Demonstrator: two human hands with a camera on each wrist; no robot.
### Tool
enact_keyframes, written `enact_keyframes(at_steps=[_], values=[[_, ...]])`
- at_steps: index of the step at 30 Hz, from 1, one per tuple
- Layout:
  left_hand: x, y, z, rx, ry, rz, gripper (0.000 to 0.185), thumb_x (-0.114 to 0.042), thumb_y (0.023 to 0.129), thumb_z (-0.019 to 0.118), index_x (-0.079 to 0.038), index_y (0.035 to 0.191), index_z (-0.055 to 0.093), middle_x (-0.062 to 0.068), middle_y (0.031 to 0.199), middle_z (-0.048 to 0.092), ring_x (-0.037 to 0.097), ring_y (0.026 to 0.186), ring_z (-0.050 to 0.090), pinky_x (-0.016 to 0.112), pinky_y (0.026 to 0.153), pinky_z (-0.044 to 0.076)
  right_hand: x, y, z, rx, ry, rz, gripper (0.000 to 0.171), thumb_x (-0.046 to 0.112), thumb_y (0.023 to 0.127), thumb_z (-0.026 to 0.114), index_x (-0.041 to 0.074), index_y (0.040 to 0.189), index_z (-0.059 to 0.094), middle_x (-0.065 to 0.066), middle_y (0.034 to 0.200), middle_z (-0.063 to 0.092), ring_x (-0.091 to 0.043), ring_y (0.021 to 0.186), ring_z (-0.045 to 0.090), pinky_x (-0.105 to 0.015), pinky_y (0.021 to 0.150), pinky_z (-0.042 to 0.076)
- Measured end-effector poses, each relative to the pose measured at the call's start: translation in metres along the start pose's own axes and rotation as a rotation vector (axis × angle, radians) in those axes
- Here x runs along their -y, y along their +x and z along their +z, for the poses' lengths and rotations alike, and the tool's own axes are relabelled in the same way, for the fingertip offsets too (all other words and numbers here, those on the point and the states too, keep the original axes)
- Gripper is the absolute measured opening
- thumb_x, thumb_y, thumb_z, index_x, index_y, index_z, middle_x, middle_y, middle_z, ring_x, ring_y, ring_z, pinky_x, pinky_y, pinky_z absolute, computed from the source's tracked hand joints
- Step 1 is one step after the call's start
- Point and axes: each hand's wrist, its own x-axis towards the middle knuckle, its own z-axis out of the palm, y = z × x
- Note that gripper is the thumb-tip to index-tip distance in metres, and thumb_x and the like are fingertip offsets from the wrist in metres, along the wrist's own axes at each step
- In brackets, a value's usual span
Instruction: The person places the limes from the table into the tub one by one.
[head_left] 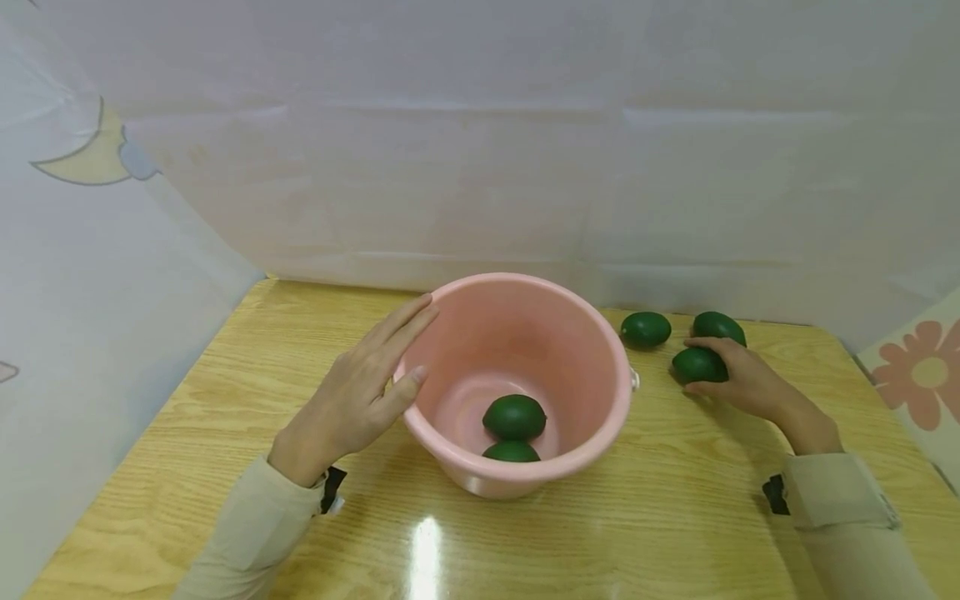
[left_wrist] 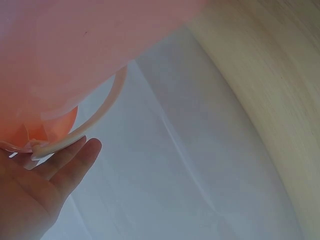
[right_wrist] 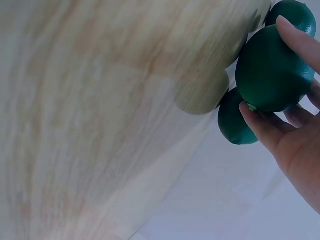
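A pink bucket stands on the table with two green limes inside, one lime behind the other. My left hand rests against the bucket's left rim, its fingers straight; in the left wrist view the fingertips lie beside the pale bucket handle. To the right of the bucket, my right hand holds a lime between thumb and fingers. The right wrist view has this lime close up, the thumb and fingertips at its sides.
Two more limes lie near the table's back edge: one just right of the bucket, another right behind the held one. A pale sheet hangs along the back of the wood-grain table.
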Motion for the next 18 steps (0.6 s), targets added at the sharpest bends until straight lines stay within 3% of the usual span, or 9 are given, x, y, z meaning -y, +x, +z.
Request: enact_keyframes(at_steps=[9,18], values=[[0.001,0.000,0.000,0.002,0.001,0.001,0.060,-0.033,0.101,0.042,-0.012,0.156,0.031,0.007,0.164,0.027,0.027,0.149,0.032,0.056,0.110,0.041,0.003,-0.006,0.001,-0.039,0.020,0.016,0.072,0.025,0.088,0.076,-0.009,0.141,0.042,-0.039,0.145,0.038,-0.058,0.119,0.047,-0.069,0.089,0.044],[0.000,0.000,-0.001,-0.001,-0.003,-0.004,0.058,-0.035,0.102,0.042,-0.014,0.156,0.034,0.006,0.164,0.027,0.029,0.148,0.033,0.056,0.104,0.045,0.017,-0.010,0.001,-0.150,0.032,-0.009,0.069,0.022,0.086,0.078,-0.009,0.139,0.046,-0.040,0.139,0.043,-0.056,0.112,0.051,-0.067,0.083,0.046]])
